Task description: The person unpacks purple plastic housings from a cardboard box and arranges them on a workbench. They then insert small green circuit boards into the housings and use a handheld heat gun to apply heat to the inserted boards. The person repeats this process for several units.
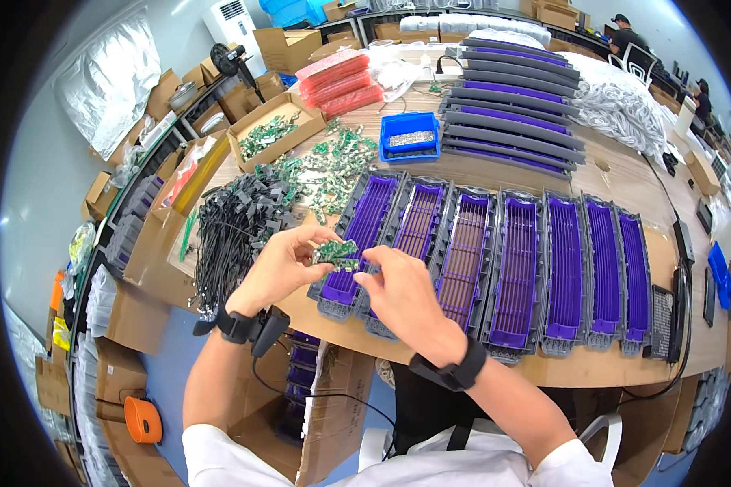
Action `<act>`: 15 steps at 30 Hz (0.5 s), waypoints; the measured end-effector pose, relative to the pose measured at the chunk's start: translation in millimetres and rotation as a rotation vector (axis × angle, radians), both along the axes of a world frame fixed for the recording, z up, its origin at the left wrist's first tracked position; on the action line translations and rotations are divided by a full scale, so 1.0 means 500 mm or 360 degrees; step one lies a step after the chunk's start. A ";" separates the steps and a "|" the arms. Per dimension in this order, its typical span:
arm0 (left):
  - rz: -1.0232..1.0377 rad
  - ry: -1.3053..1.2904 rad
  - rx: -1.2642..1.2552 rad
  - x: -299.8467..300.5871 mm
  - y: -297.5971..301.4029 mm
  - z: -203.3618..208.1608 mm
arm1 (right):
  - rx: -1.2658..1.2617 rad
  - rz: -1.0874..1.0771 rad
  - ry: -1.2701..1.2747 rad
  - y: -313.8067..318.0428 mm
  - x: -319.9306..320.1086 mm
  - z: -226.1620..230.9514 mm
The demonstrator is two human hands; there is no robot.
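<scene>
"Left hand (280,264) first: what has it got?"

"Its thumb and fingers are closed on a small cluster of green circuit boards (337,255), held up above the tabletop (609,372), near its front edge."

"And the right hand (410,300)?"

"Just beside the boards, thumb and forefinger nearly together. I can't tell whether anything tiny is pinched between them."

"What lies around them?"

"Seven grey housings with purple slats (518,260) stand in a row, mostly to the right. Black cables (237,223) are heaped to the left. Farther back, loose circuit boards (345,158) are scattered between an open cardboard box (300,140) with more boards inside and a blue bin (388,154) of small parts."
</scene>
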State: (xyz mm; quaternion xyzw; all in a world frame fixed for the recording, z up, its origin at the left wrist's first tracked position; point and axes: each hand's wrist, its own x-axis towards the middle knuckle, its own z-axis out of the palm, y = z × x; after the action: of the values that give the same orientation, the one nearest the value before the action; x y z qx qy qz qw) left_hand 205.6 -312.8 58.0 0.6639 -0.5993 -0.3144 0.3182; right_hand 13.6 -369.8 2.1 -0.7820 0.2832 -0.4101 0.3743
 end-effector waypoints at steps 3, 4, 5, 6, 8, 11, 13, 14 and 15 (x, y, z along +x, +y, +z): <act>-0.0007 0.0038 -0.0012 0.002 0.021 -0.014 | 0.0083 0.0007 0.0055 0.008 0.032 -0.013; 0.0005 0.0058 -0.0016 0.009 0.023 -0.023 | 0.0114 0.0020 0.0064 0.009 0.037 -0.016; 0.0026 0.0074 -0.0017 0.016 0.029 -0.028 | 0.0167 0.0047 0.0053 0.010 0.041 -0.023; 0.0045 0.0155 -0.0080 0.019 0.031 -0.031 | 0.0219 0.0071 0.0043 0.008 0.043 -0.031; 0.0152 0.0180 -0.0139 0.041 0.032 -0.052 | 0.0282 0.0083 0.0059 0.008 0.048 -0.035; 0.0195 0.0192 -0.0154 0.055 0.032 -0.058 | 0.0319 0.0046 0.0076 0.010 0.074 -0.038; 0.0147 0.0147 -0.0116 0.051 0.030 -0.056 | 0.0132 -0.0034 0.0057 0.015 0.075 -0.043; 0.0125 0.0163 -0.0117 0.047 0.029 -0.057 | 0.0041 -0.0072 0.0054 0.015 0.073 -0.048; 0.0102 0.0178 -0.0117 0.039 0.029 -0.054 | 0.0061 -0.0069 -0.0047 0.012 0.072 -0.051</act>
State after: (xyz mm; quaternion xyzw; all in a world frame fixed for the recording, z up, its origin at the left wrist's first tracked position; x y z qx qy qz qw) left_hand 224.9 -298.4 31.1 0.6520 -0.5701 -0.3183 0.3853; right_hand 49.6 -363.8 -23.2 -0.7621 0.3024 -0.4243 0.3844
